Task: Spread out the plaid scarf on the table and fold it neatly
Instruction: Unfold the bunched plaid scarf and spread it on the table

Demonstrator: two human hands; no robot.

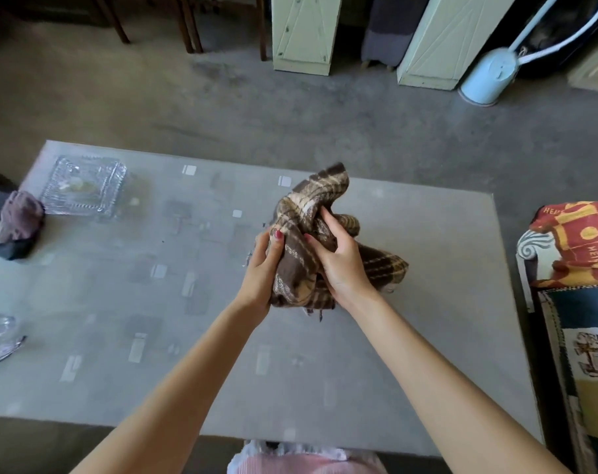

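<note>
The plaid scarf (319, 203), brown with tan and cream stripes, is bunched into a crumpled lump above the middle of the glass-topped table (427, 302). My left hand (263, 268) grips its left side, thumb on top. My right hand (342, 258) clutches its middle from the right, fingers dug into the folds. A loose part of the scarf hangs out to the right of my right hand and a fringe shows below the lump.
A cut-glass dish (85, 186) stands at the table's far left, with a purple and black cloth bundle (18, 227) beside it. More glassware (0, 336) sits at the left edge. A patterned armchair (578, 285) stands close to the table's right side.
</note>
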